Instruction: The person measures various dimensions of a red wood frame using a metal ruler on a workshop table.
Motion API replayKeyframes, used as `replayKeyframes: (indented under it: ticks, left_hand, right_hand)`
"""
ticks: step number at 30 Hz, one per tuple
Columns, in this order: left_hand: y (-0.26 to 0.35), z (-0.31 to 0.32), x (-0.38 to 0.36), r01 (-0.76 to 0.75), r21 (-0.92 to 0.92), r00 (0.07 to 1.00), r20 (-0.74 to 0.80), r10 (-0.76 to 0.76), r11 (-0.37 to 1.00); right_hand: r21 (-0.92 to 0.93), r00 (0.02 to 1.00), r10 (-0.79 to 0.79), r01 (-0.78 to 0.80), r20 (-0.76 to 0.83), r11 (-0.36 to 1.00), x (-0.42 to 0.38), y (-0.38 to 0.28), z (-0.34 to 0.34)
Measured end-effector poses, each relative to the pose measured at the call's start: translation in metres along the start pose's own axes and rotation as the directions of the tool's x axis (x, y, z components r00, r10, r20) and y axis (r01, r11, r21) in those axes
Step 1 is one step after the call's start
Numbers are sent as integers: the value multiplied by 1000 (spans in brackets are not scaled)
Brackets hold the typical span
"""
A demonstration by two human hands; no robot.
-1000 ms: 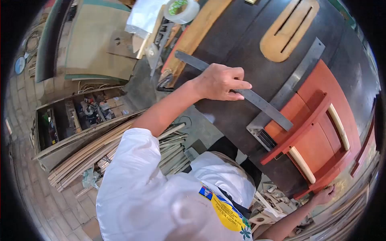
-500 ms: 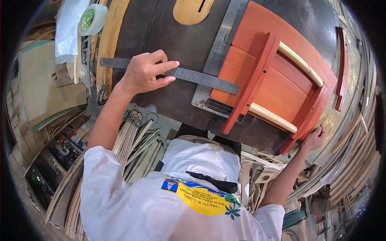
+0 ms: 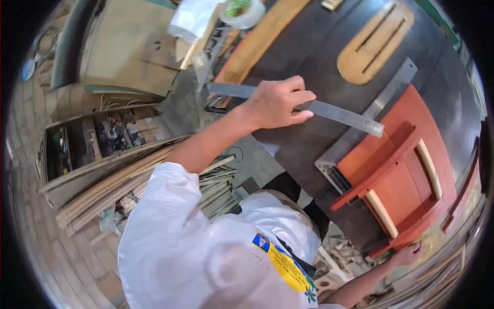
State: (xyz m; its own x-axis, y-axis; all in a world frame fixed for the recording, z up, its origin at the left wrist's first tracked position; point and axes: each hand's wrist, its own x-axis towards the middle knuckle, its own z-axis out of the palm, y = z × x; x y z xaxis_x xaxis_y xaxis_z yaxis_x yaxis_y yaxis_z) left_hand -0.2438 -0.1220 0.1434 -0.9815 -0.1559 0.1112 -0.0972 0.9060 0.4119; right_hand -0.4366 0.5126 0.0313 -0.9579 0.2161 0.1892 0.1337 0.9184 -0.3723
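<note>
My left hand (image 3: 278, 103) pinches a steel ruler (image 3: 347, 117) near its middle, thumb and fingers closed round it. The ruler's far end overlaps a steel square (image 3: 389, 95) and reaches the edge of a red-orange wooden panel (image 3: 411, 185). On the panel lies a frame of two red rails (image 3: 378, 172) joined by two pale dowel-like bars (image 3: 382, 213). My right hand (image 3: 409, 253) is beside the near right end of the frame; its fingers are blurred. The square's stock shows by the panel's left corner.
A dark tabletop (image 3: 303, 62) carries an oval wooden template (image 3: 375, 41) with slots. A roll of clear tape (image 3: 242, 13) lies by a long wooden board (image 3: 267, 36). Wood strips (image 3: 118, 188) and an open tool box (image 3: 108, 136) are at the left. A curved red piece (image 3: 465, 190) lies at the right.
The whole view has swung toward the left, so the table and panel appear further right and lower. My left hand still grips the ruler; my right hand stays by the frame's end.
</note>
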Motion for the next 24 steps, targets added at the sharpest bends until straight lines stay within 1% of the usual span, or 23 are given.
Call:
replayKeyframes:
  ticks: [1, 3, 5, 6, 7, 9, 10, 11, 12, 13, 15, 16, 18, 19, 21, 22, 23, 24]
  left_hand:
    - [5, 3, -1, 10, 23, 1000, -21, -10, 1000]
    - [13, 11, -2, 216, -65, 972, -76, -220, 974]
    - [18, 23, -3, 374, -178, 919, -61, -389, 910]
    - [20, 26, -2, 430, -181, 895, -45, -444, 884]
    - [17, 31, -3, 423, -188, 895, -65, -441, 886]
    - [13, 44, -2, 451, -65, 858, -244, -452, 890]
    - [11, 47, -2, 486, -28, 845, -238, -478, 873]
    - [9, 49, -1, 471, -46, 850, -241, -468, 881]
    - [5, 52, -1, 478, 22, 844, -290, -452, 878]
    - [3, 55, 0, 485, 86, 837, -334, -433, 871]
    - [1, 58, 1, 475, 120, 842, -348, -411, 872]
    - [1, 59, 1, 470, 145, 847, -351, -399, 871]
    - [3, 59, 3, 510, 105, 825, -340, -451, 854]
    - [-3, 64, 2, 503, 146, 834, -338, -435, 852]
    - [-4, 60, 4, 464, 217, 868, -306, -392, 859]
    - [0, 59, 5, 442, 236, 864, -370, -340, 866]
    - [8, 55, 7, 450, 216, 862, -358, -359, 866]
    - [12, 55, 8, 430, 137, 864, -348, -364, 892]
  right_hand:
    - [19, 1000, 1, 0, -2, 1000, 1, 3, 1]
    - [65, 1000, -12, 13, -11, 998, 3, 1, 4]
    - [89, 997, 77, -77, 9, 993, -2, -11, -1]
    - [106, 998, 66, -66, -3, 992, -2, -14, -1]
    - [115, 998, 67, -66, -4, 991, -3, -14, -1]
    - [119, 997, 67, -63, -29, 991, -1, -9, 4]
    - [100, 998, 68, -67, -11, 993, -1, -3, 7]
    - [79, 997, 72, -72, 7, 994, 2, 2, 4]
    - [111, 992, 121, -125, 41, 986, -3, -16, -3]
    - [99, 992, 128, -129, 16, 987, 0, -14, -6]
    - [137, 999, 14, -21, 51, 990, 2, -2, -1]
    - [131, 997, 23, -33, 75, 991, 6, 0, -1]
    - [132, 991, 50, -67, 125, 989, 3, 7, -6]
    - [152, 986, 51, -75, 158, 985, 6, 5, -7]
    - [92, 972, 69, -92, 226, 991, 2, -36, -28]
    - [152, 979, 19, -51, 204, 987, 6, -23, -22]
    - [213, 982, -34, -6, 185, 977, 9, -10, -16]
    - [236, 966, 39, -101, 255, 966, 11, -17, -22]
